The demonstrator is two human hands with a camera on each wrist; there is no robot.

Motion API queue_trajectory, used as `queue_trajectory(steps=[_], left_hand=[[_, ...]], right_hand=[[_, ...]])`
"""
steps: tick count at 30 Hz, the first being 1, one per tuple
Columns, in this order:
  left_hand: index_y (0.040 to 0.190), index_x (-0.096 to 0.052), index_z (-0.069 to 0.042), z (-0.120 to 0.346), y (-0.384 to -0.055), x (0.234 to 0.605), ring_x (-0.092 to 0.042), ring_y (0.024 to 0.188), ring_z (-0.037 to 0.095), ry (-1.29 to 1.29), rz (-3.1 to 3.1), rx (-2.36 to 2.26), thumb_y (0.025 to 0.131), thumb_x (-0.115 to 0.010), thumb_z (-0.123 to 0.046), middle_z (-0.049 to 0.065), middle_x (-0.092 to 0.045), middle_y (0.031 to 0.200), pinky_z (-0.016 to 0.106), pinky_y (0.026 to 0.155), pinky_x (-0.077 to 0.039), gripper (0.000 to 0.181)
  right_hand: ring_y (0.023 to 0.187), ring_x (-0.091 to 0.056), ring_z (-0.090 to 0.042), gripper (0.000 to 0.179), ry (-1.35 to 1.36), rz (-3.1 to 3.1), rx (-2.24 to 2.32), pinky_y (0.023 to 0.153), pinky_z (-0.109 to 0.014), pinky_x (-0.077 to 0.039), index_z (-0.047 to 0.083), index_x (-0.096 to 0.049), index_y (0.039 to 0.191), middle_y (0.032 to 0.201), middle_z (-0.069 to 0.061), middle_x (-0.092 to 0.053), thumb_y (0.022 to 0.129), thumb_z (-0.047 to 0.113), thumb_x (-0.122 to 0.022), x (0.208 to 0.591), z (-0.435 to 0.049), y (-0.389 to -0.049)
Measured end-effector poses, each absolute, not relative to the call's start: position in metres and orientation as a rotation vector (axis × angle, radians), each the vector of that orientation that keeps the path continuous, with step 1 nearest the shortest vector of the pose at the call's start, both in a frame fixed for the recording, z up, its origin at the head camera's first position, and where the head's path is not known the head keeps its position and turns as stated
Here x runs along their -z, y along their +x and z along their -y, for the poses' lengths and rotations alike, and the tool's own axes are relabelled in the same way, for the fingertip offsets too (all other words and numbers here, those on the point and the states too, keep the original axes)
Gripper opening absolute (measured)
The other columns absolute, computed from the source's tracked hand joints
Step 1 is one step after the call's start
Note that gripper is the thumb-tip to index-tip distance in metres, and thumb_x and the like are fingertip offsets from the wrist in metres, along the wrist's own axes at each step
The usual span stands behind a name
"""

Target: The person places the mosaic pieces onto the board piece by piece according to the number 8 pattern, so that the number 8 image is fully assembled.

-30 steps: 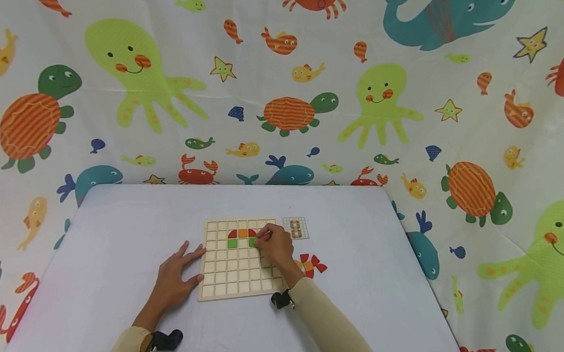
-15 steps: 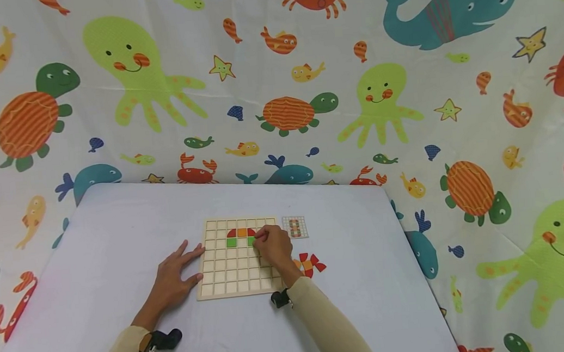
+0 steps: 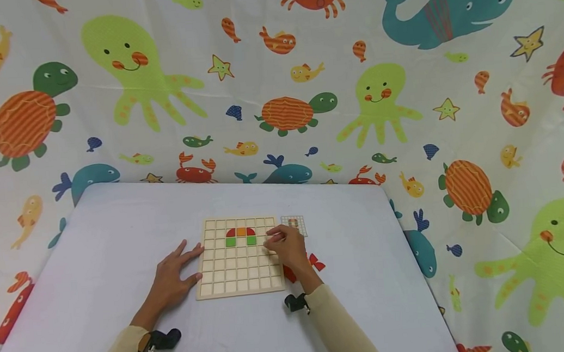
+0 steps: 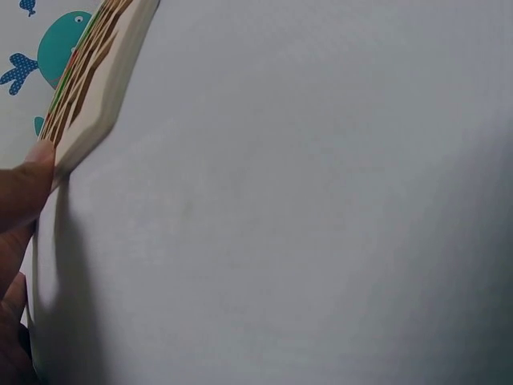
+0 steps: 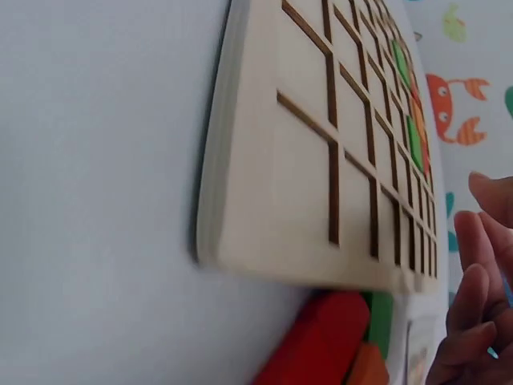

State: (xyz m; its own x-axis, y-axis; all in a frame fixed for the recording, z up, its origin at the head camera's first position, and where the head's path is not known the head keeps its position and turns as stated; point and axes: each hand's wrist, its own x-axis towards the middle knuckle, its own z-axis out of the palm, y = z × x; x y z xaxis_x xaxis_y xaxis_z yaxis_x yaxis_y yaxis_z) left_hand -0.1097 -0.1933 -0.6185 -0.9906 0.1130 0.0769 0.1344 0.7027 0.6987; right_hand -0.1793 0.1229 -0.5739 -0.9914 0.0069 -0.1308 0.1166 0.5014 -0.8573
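A wooden grid board lies on the white-covered table. In its upper rows sit an orange square tile, a red rounded tile on either side of it, and two green square tiles below. My left hand touches the board's left edge with spread fingers; the left wrist view shows its thumb against the rim. Over the board's right edge hovers my right hand, its fingers loosely bent. Nothing shows between thumb and fingers in the right wrist view.
Behind the right hand, a small gridded pattern card is partly covered. Loose red tiles lie right of the board, partly hidden by the right wrist; a green tile and an orange tile show there too. A sea-animal curtain hangs behind.
My right hand has left the right-hand green and red tiles and moved right, to the board's edge, uncovering both tiles. The left hand stays at the board's left edge.
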Motion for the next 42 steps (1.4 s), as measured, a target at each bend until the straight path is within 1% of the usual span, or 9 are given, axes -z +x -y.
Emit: queue_trajectory(steps=[3, 8, 14, 20, 24, 29, 35, 39, 42], left_hand=[[0.151, -0.059, -0.014, 0.194, -0.109, 0.618, -0.03, 0.157, 0.053, -0.209, 2.861, 1.175, 0.086, -0.085, -0.012, 0.021, -0.048, 0.164, 0.076, 0.119, -0.021, 0.07], [0.15, -0.06, -0.013, 0.194, -0.108, 0.619, -0.032, 0.156, 0.054, -0.222, 2.847, 1.164, 0.085, -0.085, -0.012, 0.021, -0.05, 0.162, 0.077, 0.117, -0.023, 0.07], [0.151, -0.06, -0.013, 0.194, -0.108, 0.617, -0.032, 0.156, 0.054, -0.22, 2.848, 1.178, 0.086, -0.085, -0.011, 0.022, -0.048, 0.163, 0.078, 0.117, -0.023, 0.07], [0.151, -0.059, -0.013, 0.194, -0.11, 0.615, -0.031, 0.156, 0.055, -0.212, 2.856, 1.176, 0.086, -0.085, -0.012, 0.021, -0.048, 0.163, 0.078, 0.118, -0.022, 0.07], [0.152, -0.059, -0.013, 0.195, -0.111, 0.616, -0.03, 0.156, 0.055, -0.212, 2.872, 1.178, 0.087, -0.085, -0.012, 0.021, -0.046, 0.165, 0.078, 0.119, -0.022, 0.07], [0.153, -0.058, -0.013, 0.195, -0.111, 0.616, -0.029, 0.157, 0.054, -0.221, 2.886, 1.185, 0.087, -0.084, -0.011, 0.02, -0.046, 0.165, 0.078, 0.119, -0.021, 0.071], [0.153, -0.058, -0.013, 0.195, -0.11, 0.615, -0.029, 0.157, 0.055, -0.216, 2.889, 1.193, 0.088, -0.084, -0.011, 0.022, -0.044, 0.166, 0.077, 0.12, -0.021, 0.07], [0.153, -0.057, -0.013, 0.195, -0.109, 0.615, -0.029, 0.156, 0.056, -0.21, 2.896, 1.193, 0.088, -0.084, -0.012, 0.023, -0.042, 0.167, 0.077, 0.12, -0.021, 0.071], [0.153, -0.058, -0.013, 0.194, -0.109, 0.615, -0.029, 0.157, 0.055, -0.213, 2.892, 1.196, 0.087, -0.084, -0.011, 0.022, -0.044, 0.166, 0.077, 0.12, -0.021, 0.071]], right_hand=[[0.076, -0.066, -0.016, 0.021, 0.103, -2.62, 1.514, 0.06, -0.026, -0.054, 0.015, -0.079, 0.112, 0.091, -0.002, -0.073, 0.092, 0.019, -0.084, 0.571, -0.136, -0.176], [0.078, -0.065, -0.017, 0.019, 0.105, -2.679, 1.458, 0.059, -0.027, -0.053, 0.015, -0.08, 0.112, 0.092, -0.003, -0.074, 0.093, 0.018, -0.082, 0.568, -0.156, -0.172], [0.076, -0.063, -0.018, 0.015, 0.171, -2.671, 1.4, 0.061, -0.028, -0.055, 0.019, -0.08, 0.106, 0.091, -0.001, -0.074, 0.092, 0.019, -0.083, 0.568, -0.174, -0.164], [0.074, -0.063, -0.018, 0.014, 0.115, -2.681, 1.371, 0.058, -0.026, -0.054, 0.014, -0.081, 0.102, 0.085, -0.002, -0.074, 0.088, 0.012, -0.085, 0.57, -0.185, -0.154], [0.071, -0.059, -0.017, 0.013, 0.078, -2.676, 1.31, 0.055, -0.025, -0.048, 0.014, -0.081, 0.097, 0.08, 0.001, -0.073, 0.086, 0.012, -0.088, 0.574, -0.189, -0.145], [0.069, -0.062, -0.011, 0.012, 0.05, -2.683, 1.223, 0.057, -0.025, -0.048, 0.017, -0.083, 0.091, 0.074, 0.005, -0.073, 0.083, 0.018, -0.091, 0.581, -0.189, -0.134], [0.068, -0.06, -0.008, 0.021, -0.016, -2.796, 1.071, 0.059, -0.025, -0.045, 0.02, -0.081, 0.089, 0.075, 0.009, -0.07, 0.076, 0.026, -0.097, 0.58, -0.184, -0.127], [0.072, -0.056, -0.007, 0.02, -0.058, -2.859, 0.935, 0.061, -0.026, -0.043, 0.024, -0.078, 0.085, 0.077, 0.01, -0.064, 0.077, 0.027, -0.096, 0.577, -0.181, -0.123], [0.074, -0.055, -0.007, 0.019, -0.063, -2.897, 0.85, 0.064, -0.027, -0.042, 0.027, -0.077, 0.083, 0.078, 0.011, -0.063, 0.078, 0.027, -0.095, 0.574, -0.179, -0.122]])
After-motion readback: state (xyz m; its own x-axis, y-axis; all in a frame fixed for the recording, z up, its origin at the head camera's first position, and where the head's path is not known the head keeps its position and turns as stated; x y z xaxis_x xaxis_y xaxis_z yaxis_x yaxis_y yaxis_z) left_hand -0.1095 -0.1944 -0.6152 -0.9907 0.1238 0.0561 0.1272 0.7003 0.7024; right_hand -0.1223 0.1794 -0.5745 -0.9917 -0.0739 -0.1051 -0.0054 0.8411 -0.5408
